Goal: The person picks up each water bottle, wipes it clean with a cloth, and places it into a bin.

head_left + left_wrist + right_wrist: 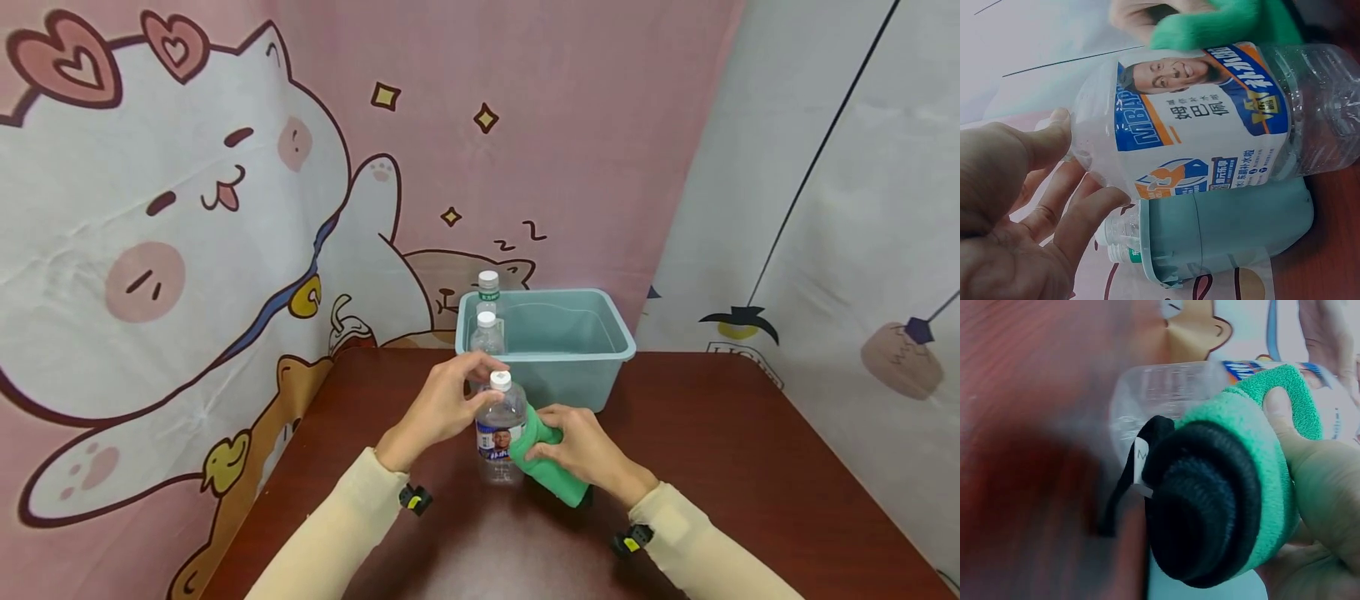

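Note:
A clear plastic bottle (pixel 501 423) with a white cap and a blue, white and orange label stands upright on the table. My left hand (pixel 447 402) holds it around the neck, thumb on one side and fingers on the other, as the left wrist view shows. In my right hand (pixel 581 446) is a rolled green cloth (pixel 551 479), gripped between thumb and fingers and pressed to the bottle's side at the label. From the right wrist view, the cloth (pixel 1272 487) has a black inner layer and a black loop with a white tag.
A light blue plastic bin (pixel 558 375) sits behind the bottle at the table's far edge. Two more clear bottles with white caps, one nearer (pixel 487 333) and one farther (pixel 489 292), stand at its left side. The brown table (pixel 712 467) meets a printed curtain (pixel 570 150).

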A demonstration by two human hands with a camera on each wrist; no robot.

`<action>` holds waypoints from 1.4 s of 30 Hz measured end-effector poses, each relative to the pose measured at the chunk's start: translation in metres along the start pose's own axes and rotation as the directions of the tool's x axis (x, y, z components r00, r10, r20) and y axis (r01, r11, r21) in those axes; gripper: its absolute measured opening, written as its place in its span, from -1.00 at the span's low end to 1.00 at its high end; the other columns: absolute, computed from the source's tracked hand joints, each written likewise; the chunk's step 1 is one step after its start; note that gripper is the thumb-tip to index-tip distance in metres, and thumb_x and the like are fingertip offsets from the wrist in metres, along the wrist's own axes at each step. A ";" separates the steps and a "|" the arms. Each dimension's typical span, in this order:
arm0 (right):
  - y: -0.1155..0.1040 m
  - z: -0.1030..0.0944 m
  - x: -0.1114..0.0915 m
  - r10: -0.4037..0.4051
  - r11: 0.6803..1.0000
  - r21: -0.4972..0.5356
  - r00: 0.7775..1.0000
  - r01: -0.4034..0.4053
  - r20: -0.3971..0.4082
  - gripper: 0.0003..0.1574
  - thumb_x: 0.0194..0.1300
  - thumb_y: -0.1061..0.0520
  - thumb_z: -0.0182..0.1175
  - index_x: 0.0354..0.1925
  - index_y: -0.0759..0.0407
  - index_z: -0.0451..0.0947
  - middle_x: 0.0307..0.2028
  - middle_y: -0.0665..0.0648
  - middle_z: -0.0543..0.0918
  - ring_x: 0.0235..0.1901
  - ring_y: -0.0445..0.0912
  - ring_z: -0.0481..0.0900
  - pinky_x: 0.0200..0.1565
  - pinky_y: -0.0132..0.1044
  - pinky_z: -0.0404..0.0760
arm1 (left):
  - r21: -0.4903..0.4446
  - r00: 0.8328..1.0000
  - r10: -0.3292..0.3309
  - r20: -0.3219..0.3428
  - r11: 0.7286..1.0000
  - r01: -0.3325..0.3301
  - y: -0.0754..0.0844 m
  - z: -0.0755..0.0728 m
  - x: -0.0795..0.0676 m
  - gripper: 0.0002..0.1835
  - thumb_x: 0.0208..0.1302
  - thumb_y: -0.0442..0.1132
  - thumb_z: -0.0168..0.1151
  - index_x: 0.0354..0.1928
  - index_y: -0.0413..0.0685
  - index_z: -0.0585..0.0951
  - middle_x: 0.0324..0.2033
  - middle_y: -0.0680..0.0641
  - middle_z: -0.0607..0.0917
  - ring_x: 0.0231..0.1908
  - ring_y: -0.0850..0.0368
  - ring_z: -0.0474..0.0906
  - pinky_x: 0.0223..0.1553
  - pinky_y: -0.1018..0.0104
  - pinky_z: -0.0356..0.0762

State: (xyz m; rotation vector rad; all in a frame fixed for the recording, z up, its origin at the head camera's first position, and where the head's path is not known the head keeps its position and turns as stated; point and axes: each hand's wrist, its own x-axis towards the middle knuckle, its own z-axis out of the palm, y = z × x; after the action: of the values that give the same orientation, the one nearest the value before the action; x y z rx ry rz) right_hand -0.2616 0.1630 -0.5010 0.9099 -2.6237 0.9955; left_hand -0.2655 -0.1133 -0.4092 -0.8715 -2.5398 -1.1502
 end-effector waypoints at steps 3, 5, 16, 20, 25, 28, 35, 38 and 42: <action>0.005 0.008 -0.002 -0.008 1.000 -0.023 1.000 0.008 0.016 -0.47 0.29 -0.06 0.78 0.17 0.04 0.94 0.12 0.06 0.95 0.06 -0.07 0.90 0.02 -0.28 0.88 | 0.002 1.000 -0.004 0.002 1.000 0.004 0.000 0.000 0.000 -0.56 0.47 -0.25 0.66 0.31 0.03 0.75 0.11 -0.04 0.89 0.13 -0.04 0.87 0.19 0.01 0.92; 0.008 0.014 -0.004 -0.008 0.999 -0.037 0.999 0.009 0.033 -0.50 0.27 -0.08 0.79 0.12 0.01 0.94 0.09 0.04 0.96 0.05 -0.10 0.90 0.00 -0.30 0.86 | 0.001 1.000 -0.008 0.003 1.000 0.008 0.000 0.000 -0.001 -0.56 0.47 -0.25 0.66 0.31 0.03 0.75 0.10 -0.04 0.89 0.13 -0.04 0.87 0.20 0.00 0.91; 0.018 0.028 -0.009 -0.004 0.998 -0.060 0.996 0.009 0.093 -0.60 0.22 -0.13 0.81 -0.06 -0.03 0.95 -0.07 0.03 0.97 -0.08 -0.22 0.85 -0.17 -0.41 0.76 | -0.016 1.000 -0.014 0.002 1.000 0.014 -0.003 0.003 -0.002 -0.58 0.48 -0.26 0.65 0.29 0.03 0.76 0.12 -0.04 0.90 0.14 -0.04 0.88 0.19 -0.05 0.92; 0.017 0.029 -0.007 0.004 0.998 -0.065 0.996 0.002 0.094 -0.58 0.22 -0.11 0.82 -0.02 -0.01 0.95 -0.08 0.04 0.96 -0.12 -0.27 0.81 -0.20 -0.44 0.73 | -0.014 1.000 -0.009 0.003 1.000 0.009 -0.003 0.000 0.001 -0.57 0.47 -0.27 0.65 0.30 0.03 0.76 0.12 -0.05 0.90 0.14 -0.05 0.88 0.18 -0.03 0.92; 0.017 0.029 -0.006 0.004 0.999 -0.047 0.997 0.000 0.082 -0.57 0.22 -0.12 0.82 -0.02 -0.01 0.95 -0.09 0.03 0.95 -0.14 -0.29 0.78 -0.21 -0.43 0.72 | -0.022 1.000 -0.003 0.000 1.000 0.003 -0.001 -0.002 0.002 -0.57 0.47 -0.28 0.65 0.30 0.03 0.75 0.09 -0.06 0.89 0.13 -0.06 0.88 0.17 -0.06 0.93; 0.018 0.029 -0.008 0.024 1.000 -0.013 0.998 -0.023 0.067 -0.56 0.23 -0.14 0.81 0.02 -0.07 0.95 -0.06 -0.02 0.95 -0.09 -0.28 0.81 -0.14 -0.40 0.76 | -0.012 1.000 -0.002 -0.003 1.000 0.002 -0.002 -0.002 0.001 -0.58 0.47 -0.27 0.65 0.29 0.04 0.75 0.08 -0.04 0.89 0.12 -0.05 0.88 0.15 0.00 0.93; 0.016 0.022 -0.010 0.099 0.987 0.127 0.995 -0.096 -0.019 -0.50 0.28 -0.10 0.79 0.14 -0.08 0.93 0.02 -0.05 0.94 -0.05 -0.26 0.82 -0.06 -0.35 0.81 | -0.015 1.000 0.009 -0.003 1.000 -0.009 -0.004 -0.001 0.001 -0.57 0.48 -0.26 0.65 0.30 0.02 0.75 0.04 -0.06 0.88 0.12 -0.07 0.87 0.16 -0.05 0.93; 0.010 0.016 -0.008 0.113 0.983 0.154 0.991 -0.101 -0.069 -0.39 0.30 -0.10 0.78 0.25 0.01 0.90 0.08 0.00 0.93 -0.08 -0.27 0.82 -0.10 -0.36 0.82 | -0.015 1.000 0.012 -0.007 1.000 -0.012 -0.004 -0.001 0.001 -0.57 0.48 -0.27 0.65 0.30 0.03 0.75 0.00 -0.07 0.88 0.12 -0.08 0.87 0.18 -0.12 0.92; 0.000 0.006 -0.003 0.111 0.984 0.155 0.986 -0.092 -0.124 -0.30 0.30 -0.09 0.79 0.33 0.06 0.87 0.12 0.01 0.92 -0.07 -0.24 0.85 -0.07 -0.35 0.85 | -0.007 1.000 0.008 -0.007 1.000 -0.008 -0.003 0.000 0.001 -0.57 0.48 -0.27 0.65 0.30 0.05 0.75 0.01 -0.06 0.88 0.13 -0.07 0.88 0.19 -0.10 0.92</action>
State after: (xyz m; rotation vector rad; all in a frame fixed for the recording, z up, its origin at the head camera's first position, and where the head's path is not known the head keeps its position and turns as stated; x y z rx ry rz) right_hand -0.2594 0.1606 -0.5069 0.7178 -2.5340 1.2469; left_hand -0.2679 -0.1147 -0.4109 -0.8766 -2.5255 -1.1588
